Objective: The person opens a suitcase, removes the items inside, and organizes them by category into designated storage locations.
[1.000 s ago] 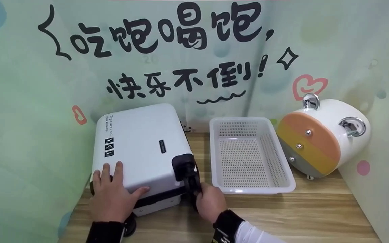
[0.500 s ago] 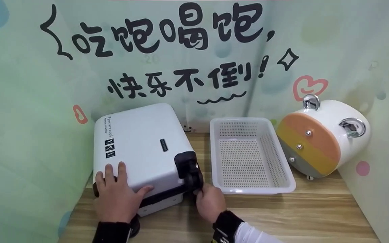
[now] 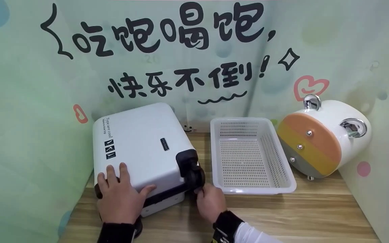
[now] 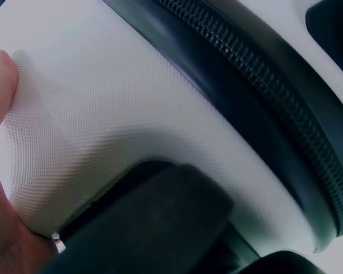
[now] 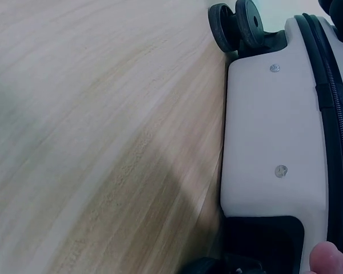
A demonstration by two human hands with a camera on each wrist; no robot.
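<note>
A white hard-shell suitcase with black corners lies flat at the left of the table. My left hand rests on its near left part, fingers spread and thumb over the front edge. My right hand is at the near right corner, beside a black caster wheel, with its fingers bent. In the right wrist view a fingertip shows at the lower end of the black zipper band. I cannot tell what the right fingers hold. The left wrist view shows the zipper and the textured white shell close up.
A white perforated plastic basket stands right of the suitcase. Beyond it is a white barrel-shaped case with a striped orange, yellow and grey front. The wooden tabletop runs along the front, and a printed curtain encloses the back and sides.
The suitcase's near end has shifted slightly right, and my left hand has moved right with it. The corner wheel has swivelled. My right hand has stayed almost in place.
</note>
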